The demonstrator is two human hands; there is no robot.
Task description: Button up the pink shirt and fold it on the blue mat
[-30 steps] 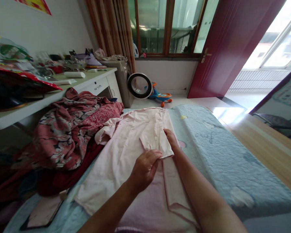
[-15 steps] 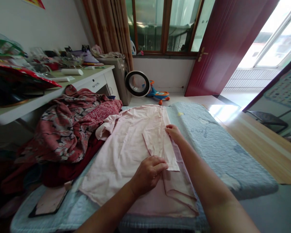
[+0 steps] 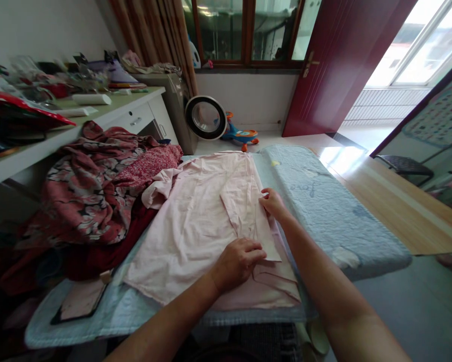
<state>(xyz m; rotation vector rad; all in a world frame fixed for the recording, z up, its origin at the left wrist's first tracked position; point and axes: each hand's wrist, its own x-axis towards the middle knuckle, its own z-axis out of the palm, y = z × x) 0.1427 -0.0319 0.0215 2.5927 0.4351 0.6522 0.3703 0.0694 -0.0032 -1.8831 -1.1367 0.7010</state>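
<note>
A pale pink shirt (image 3: 195,211) lies spread on a light blue quilted bed cover (image 3: 324,206). One sleeve (image 3: 248,216) is folded back over its body. My left hand (image 3: 239,261) rests palm down on the sleeve's near end, fingers curled against the cloth. My right hand (image 3: 273,203) presses on the folded edge at the shirt's right side, fingers together on the fabric.
A heap of red flowered clothes (image 3: 93,191) lies left of the shirt. A dark tablet (image 3: 80,301) sits at the near left of the cover. A cluttered white desk (image 3: 97,115) stands to the left. A fan (image 3: 205,118), a toy car (image 3: 241,137) and a red door (image 3: 342,65) lie beyond.
The view has pulled back and tilted down. Both hands stayed on the folded sleeve, with the left hand flattening its end and the right hand holding the edge.
</note>
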